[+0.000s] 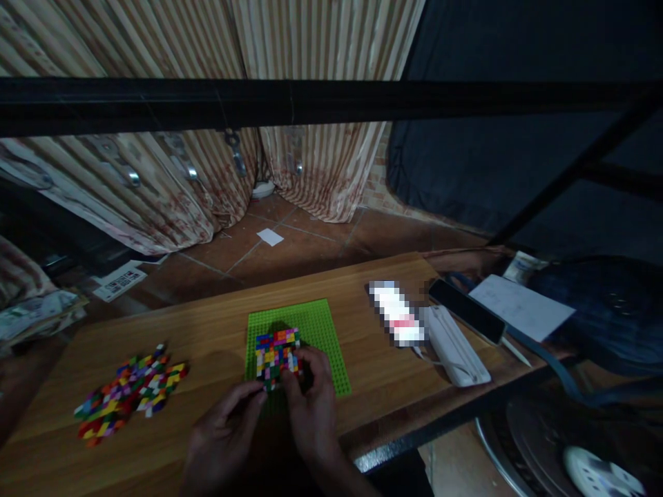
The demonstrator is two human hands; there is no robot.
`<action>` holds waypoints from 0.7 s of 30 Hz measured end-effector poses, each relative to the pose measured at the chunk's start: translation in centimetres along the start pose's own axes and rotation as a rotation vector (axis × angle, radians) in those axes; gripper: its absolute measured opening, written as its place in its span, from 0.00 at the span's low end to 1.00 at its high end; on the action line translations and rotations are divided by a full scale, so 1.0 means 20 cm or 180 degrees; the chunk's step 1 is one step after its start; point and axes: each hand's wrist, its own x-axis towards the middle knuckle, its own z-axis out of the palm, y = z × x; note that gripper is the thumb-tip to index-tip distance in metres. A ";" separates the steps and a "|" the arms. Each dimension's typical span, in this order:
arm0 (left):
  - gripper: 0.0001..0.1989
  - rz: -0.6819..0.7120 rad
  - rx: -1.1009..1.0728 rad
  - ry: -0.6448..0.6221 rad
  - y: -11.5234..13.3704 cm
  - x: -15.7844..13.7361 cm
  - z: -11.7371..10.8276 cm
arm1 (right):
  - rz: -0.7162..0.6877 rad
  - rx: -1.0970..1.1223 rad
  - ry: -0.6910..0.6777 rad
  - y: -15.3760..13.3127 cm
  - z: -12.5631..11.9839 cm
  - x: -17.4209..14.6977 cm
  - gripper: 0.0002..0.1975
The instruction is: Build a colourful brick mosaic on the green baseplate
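A green studded baseplate (317, 319) lies on the wooden table, and a block of many-coloured toy bricks (272, 348) stands on it. My right hand (313, 400) is closed around the block's right side, thumb at the front and fingers at the far right edge. At the block's near left corner, my left hand (228, 421) has thumb and forefinger pinched together. Whatever lies between those fingertips is too small and dark to make out. To the left is a loose pile of mixed toy bricks (132, 393).
On the table (207, 331), right of the baseplate, lie a lit phone (396, 314), a white case (456, 348) and a dark phone (466, 310). White paper (521, 306) and a dark blue bag (616, 310) are farther right. A dark bar (311, 102) crosses above the far side.
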 end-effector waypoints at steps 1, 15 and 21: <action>0.17 0.0073 0.0061 0.0022 0.00 0.00 0.00 | -0.0006 0.0013 -0.0013 0.00 0.00 0.00 0.11; 0.11 0.0718 0.0105 0.0218 -0.01 -0.03 0.03 | -0.0226 0.0021 -0.0165 0.04 -0.05 0.01 0.12; 0.08 0.1162 0.0085 0.0358 -0.01 -0.04 0.06 | -0.0336 -0.0153 0.0024 0.10 -0.19 0.04 0.14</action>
